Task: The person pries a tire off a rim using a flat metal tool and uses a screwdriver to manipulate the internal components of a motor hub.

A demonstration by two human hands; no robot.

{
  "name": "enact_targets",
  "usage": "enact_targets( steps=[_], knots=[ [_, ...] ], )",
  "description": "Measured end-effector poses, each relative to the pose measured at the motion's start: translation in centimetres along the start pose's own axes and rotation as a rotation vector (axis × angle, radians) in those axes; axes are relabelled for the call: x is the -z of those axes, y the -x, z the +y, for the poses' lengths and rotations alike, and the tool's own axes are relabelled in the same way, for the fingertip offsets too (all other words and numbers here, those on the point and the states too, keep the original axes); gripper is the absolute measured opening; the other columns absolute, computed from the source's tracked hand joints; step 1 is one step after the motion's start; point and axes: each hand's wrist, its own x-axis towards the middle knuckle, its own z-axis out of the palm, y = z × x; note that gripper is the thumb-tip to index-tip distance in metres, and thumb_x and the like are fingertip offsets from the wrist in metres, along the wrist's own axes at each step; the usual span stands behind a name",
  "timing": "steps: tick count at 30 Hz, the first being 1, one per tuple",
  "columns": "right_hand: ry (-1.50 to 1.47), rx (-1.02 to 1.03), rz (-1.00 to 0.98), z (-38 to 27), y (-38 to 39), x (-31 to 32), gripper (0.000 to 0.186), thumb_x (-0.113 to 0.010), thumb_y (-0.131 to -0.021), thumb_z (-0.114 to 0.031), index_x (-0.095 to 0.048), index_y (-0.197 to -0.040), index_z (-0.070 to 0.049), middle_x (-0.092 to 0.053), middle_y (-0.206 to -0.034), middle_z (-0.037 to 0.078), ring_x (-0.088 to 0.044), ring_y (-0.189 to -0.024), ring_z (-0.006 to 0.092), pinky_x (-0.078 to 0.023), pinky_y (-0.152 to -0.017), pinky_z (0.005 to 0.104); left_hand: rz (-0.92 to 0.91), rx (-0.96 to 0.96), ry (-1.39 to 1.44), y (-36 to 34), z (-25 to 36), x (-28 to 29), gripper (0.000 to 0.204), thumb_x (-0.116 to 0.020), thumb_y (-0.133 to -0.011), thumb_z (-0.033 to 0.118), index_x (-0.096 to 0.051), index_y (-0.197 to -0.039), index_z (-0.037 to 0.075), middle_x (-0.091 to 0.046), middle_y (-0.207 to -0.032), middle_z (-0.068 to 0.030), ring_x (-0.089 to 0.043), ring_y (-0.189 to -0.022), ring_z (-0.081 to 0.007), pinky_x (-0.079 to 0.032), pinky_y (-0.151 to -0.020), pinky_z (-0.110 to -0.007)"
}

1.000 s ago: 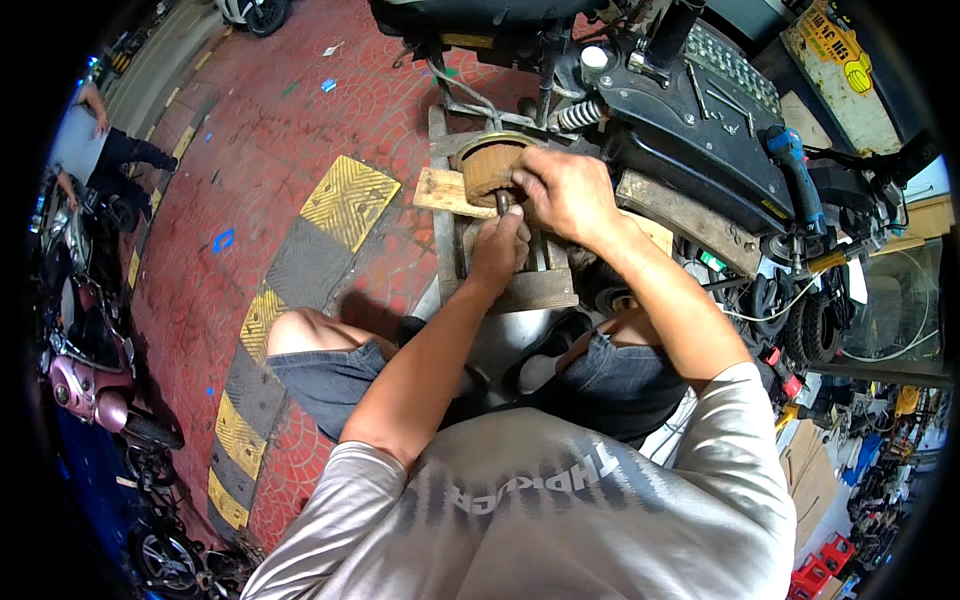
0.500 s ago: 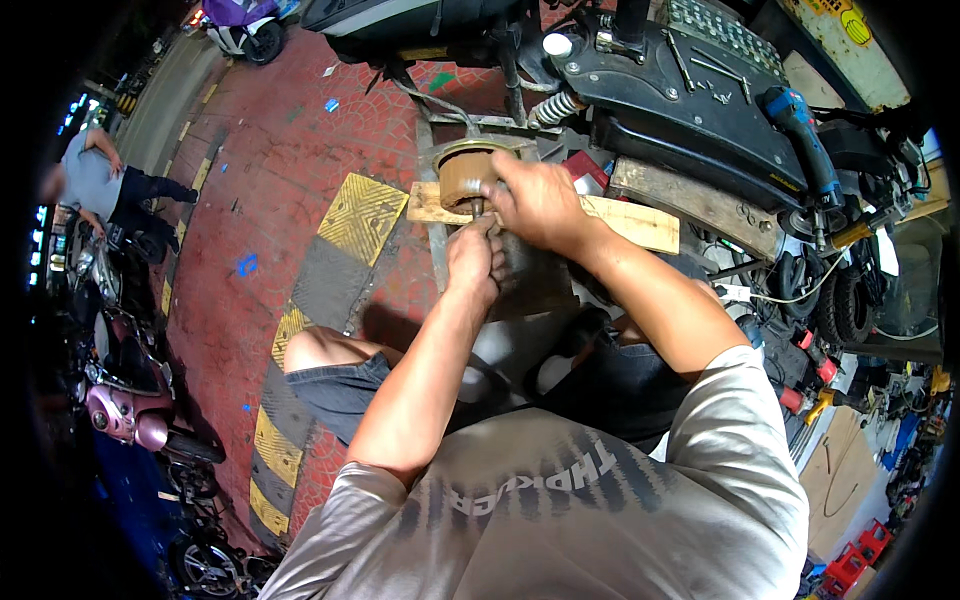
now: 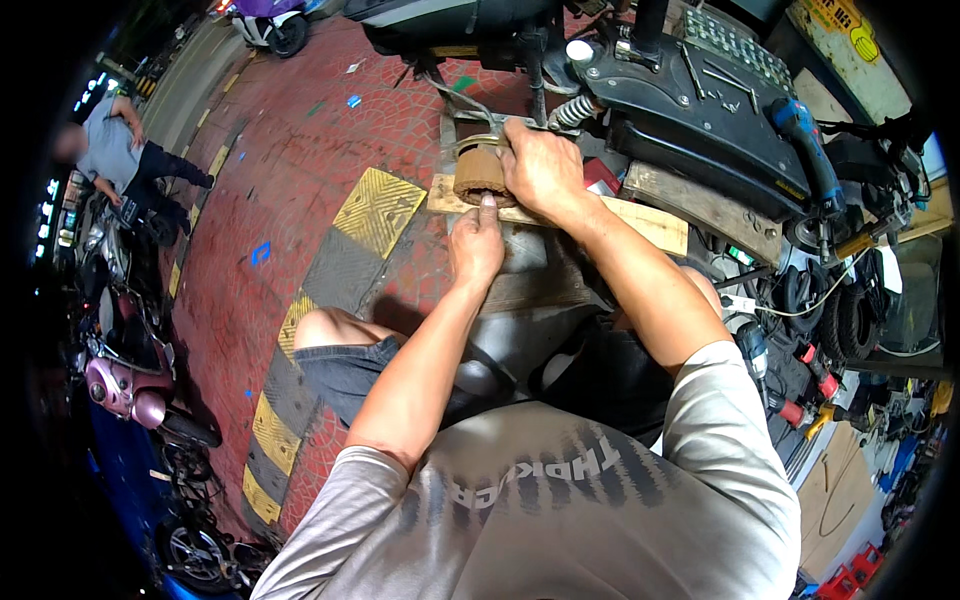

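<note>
A brown, rusty-looking cylinder (image 3: 477, 172) with a toothed, hollow near end rests at a wooden plank (image 3: 648, 224). A brassy metal rim (image 3: 476, 141) shows at its far end. My left hand (image 3: 475, 248) is closed below the cylinder, its thumb pointing up against the near edge; what its curled fingers hold, if anything, is hidden. My right hand (image 3: 543, 172) lies along the cylinder's right side, its fingers bent round the far edge and gripping it. The right fingertips are partly out of sight.
Just beyond stands a scooter frame with a coil spring (image 3: 573, 110) and a black deck (image 3: 690, 145) bearing loose bolts and wrenches. A blue power tool (image 3: 803, 140) lies at right. Yellow-black ramps (image 3: 378, 212) line the left; a person (image 3: 125, 150) stands farther left.
My right hand, blurred before near the cylinder's near end, now lies along its right side. A short metal rod above my left thumb no longer shows. The whole scene has shifted slightly right.
</note>
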Motion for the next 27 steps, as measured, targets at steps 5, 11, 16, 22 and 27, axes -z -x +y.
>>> enact_targets(
  steps=[5,11,16,22,27],
  knots=[
    [0.018,0.047,-0.072,-1.5,1.3,0.1,0.023,-0.067,-0.098,-0.026,-0.061,-0.105,-0.005,-0.073,-0.087,0.026,-0.071,-0.087,0.0502,-0.054,-0.079,0.0619,0.011,-0.045,-0.145,0.0,-0.4,0.4,0.063,-0.048,-0.109,0.053,-0.074,-0.102,-0.003,-0.073,-0.106,-0.0329,-0.068,-0.106,-0.0524,-0.05,-0.094,-0.058],
    [0.096,-0.052,-0.003,-1.4,-0.3,0.2,0.022,-0.066,-0.097,-0.026,-0.062,-0.105,-0.005,-0.074,-0.086,0.026,-0.074,-0.086,0.0479,-0.057,-0.079,0.0594,0.032,-0.058,-0.171,0.3,-0.3,0.6,0.063,-0.047,-0.109,0.056,-0.076,-0.107,0.0,-0.074,-0.106,-0.0313,-0.068,-0.108,-0.0516,-0.05,-0.097,-0.058],
    [0.079,0.026,-0.037,-2.5,1.7,-0.6,0.022,-0.067,-0.098,-0.026,-0.061,-0.104,-0.005,-0.073,-0.084,0.025,-0.072,-0.083,0.0492,-0.055,-0.078,0.061,0.071,-0.126,-0.126,0.3,-2.0,0.4,0.061,-0.048,-0.109,0.056,-0.074,-0.105,0.0,-0.073,-0.1,-0.0302,-0.068,-0.098,-0.0544,-0.051,-0.088,-0.061],
    [0.128,-0.05,0.053,-1.8,0.7,-0.3,0.024,-0.069,-0.098,-0.027,-0.059,-0.101,-0.005,-0.072,-0.081,0.026,-0.07,-0.079,0.0502,-0.054,-0.072,0.0617,0.043,-0.121,-0.098,0.2,-1.5,0.3,0.054,-0.051,-0.108,0.052,-0.074,-0.102,0.003,-0.073,-0.095,-0.0301,-0.069,-0.093,-0.0534,-0.05,-0.084,-0.063],
    [0.085,-0.012,0.017,-3.3,3.1,-1.4,0.024,-0.068,-0.098,-0.027,-0.058,-0.101,-0.005,-0.071,-0.079,0.026,-0.07,-0.076,0.0508,-0.054,-0.071,0.0621,0.002,-0.04,-0.085,-0.1,-1.1,0.9,0.055,-0.051,-0.108,0.053,-0.073,-0.102,0.003,-0.074,-0.098,-0.0287,-0.069,-0.096,-0.0526,-0.051,-0.086,-0.061]
  ],
)
